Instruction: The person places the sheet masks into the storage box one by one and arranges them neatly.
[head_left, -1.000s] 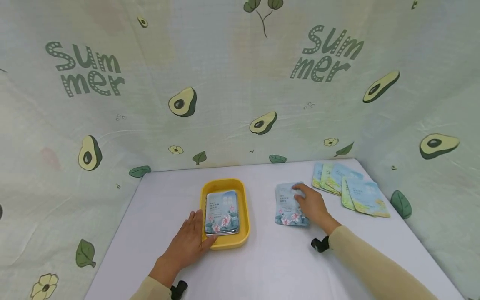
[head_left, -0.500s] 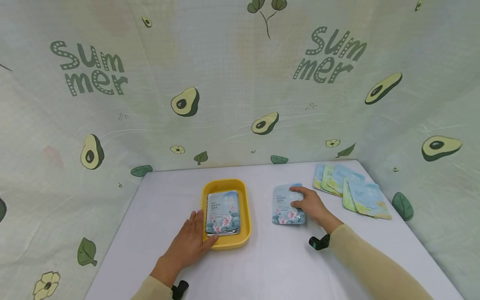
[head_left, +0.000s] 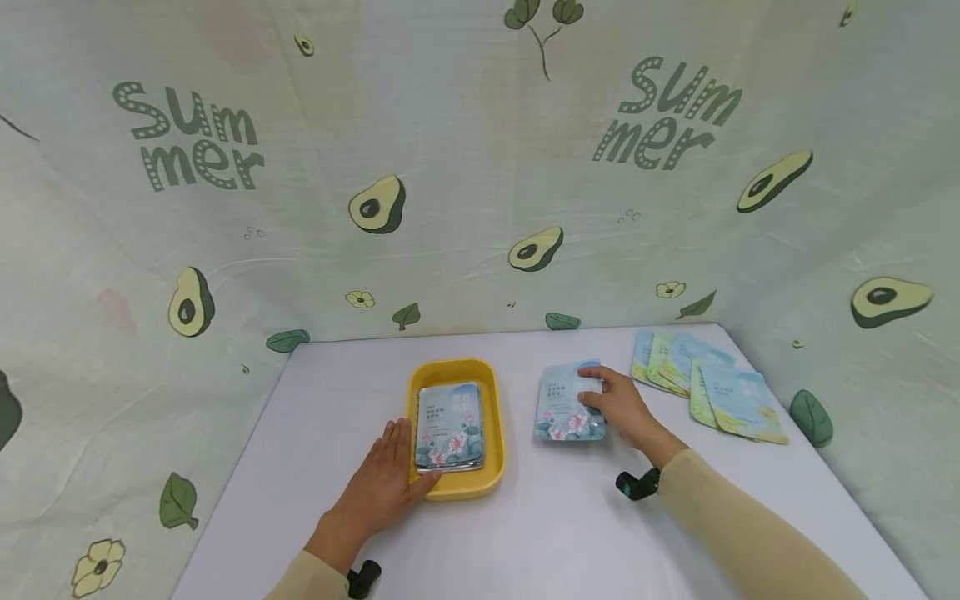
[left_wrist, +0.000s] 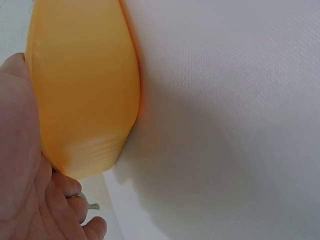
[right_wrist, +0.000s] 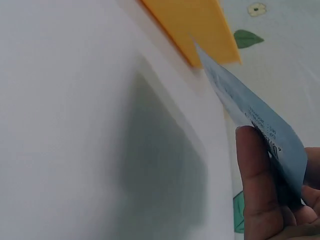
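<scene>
My right hand (head_left: 626,410) pinches a flat blue facial mask packet (head_left: 557,402) printed with pink flowers, by its right side. In the right wrist view this packet (right_wrist: 280,132) is tilted above the white table, with its shadow below and a finger (right_wrist: 255,170) under it. To the left stands a yellow tray (head_left: 492,442) with a stack of similar flower-printed packets (head_left: 450,421) in it. My left hand (head_left: 382,483) rests against the tray, its fingers straight along the left side and the thumb at the near rim. In the left wrist view the palm (left_wrist: 20,150) lies beside the tray's wall (left_wrist: 87,85).
At the back right of the white table (head_left: 540,533), several blue and green packets (head_left: 738,400) lie fanned out and overlapping. A cloth backdrop (head_left: 450,275) with avocado prints rises behind the table and at its sides.
My right hand has shifted slightly left, lifting the packet off the table, toward the tray. The left hand has stayed against the tray. The whole head view has shifted slightly.
</scene>
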